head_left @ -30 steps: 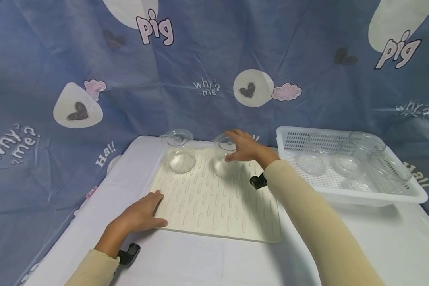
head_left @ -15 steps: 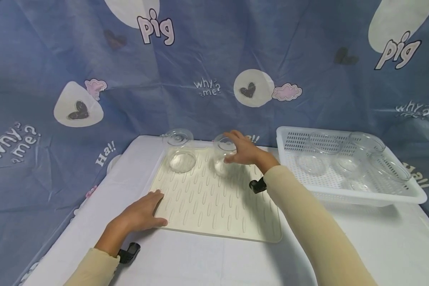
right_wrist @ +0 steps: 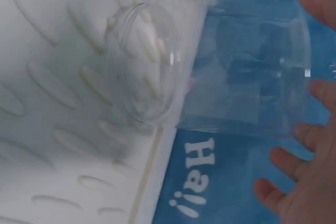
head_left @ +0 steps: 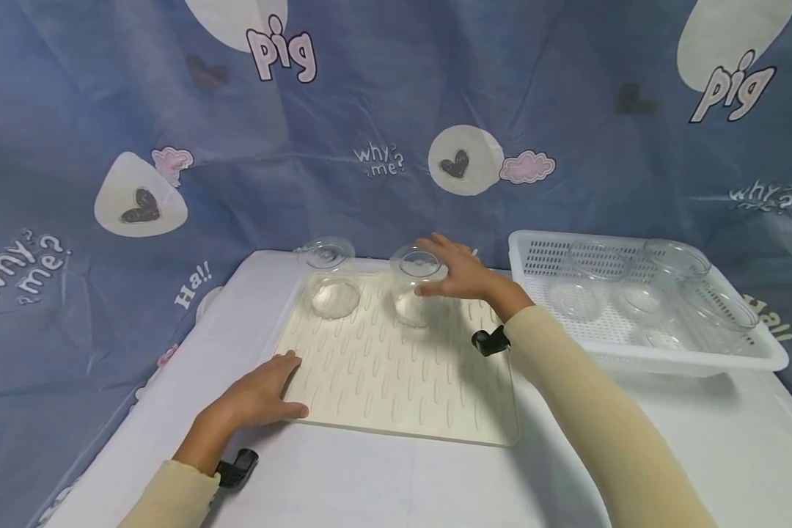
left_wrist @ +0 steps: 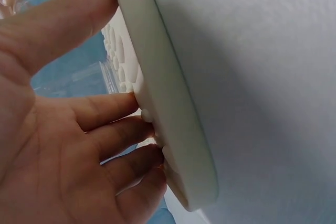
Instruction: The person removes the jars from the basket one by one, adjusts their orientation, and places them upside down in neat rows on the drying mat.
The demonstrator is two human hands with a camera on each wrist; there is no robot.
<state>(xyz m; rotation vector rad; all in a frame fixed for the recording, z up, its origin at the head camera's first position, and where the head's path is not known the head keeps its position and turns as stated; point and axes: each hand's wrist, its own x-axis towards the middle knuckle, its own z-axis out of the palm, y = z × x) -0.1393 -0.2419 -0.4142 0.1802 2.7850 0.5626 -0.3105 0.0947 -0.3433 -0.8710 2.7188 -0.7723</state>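
A clear cup (head_left: 412, 265) stands upside down on the cream ridged mat (head_left: 396, 385). Close beside its raised base is my right hand (head_left: 467, 273), fingers spread. In the right wrist view, the fingertips of the right hand (right_wrist: 310, 166) lie around the base end of the cup (right_wrist: 241, 66), and a gap seems to show between them. A second clear cup (head_left: 328, 277), also inverted, stands to the left along the mat's far edge. At the near left corner of the mat my left hand (head_left: 254, 396) rests with extended fingers, its fingertips touching the mat edge (left_wrist: 157, 87).
To the right, a white perforated basket (head_left: 640, 353) holds several clear cups (head_left: 676, 258) with their mouths up. A white cloth (head_left: 369, 484) covers the table. Behind it hangs a blue printed cloth (head_left: 343, 95).
My right hand has drawn back slightly to the right from the cup, its fingers spreading wider. The cup stays on the mat. My left hand has not moved.
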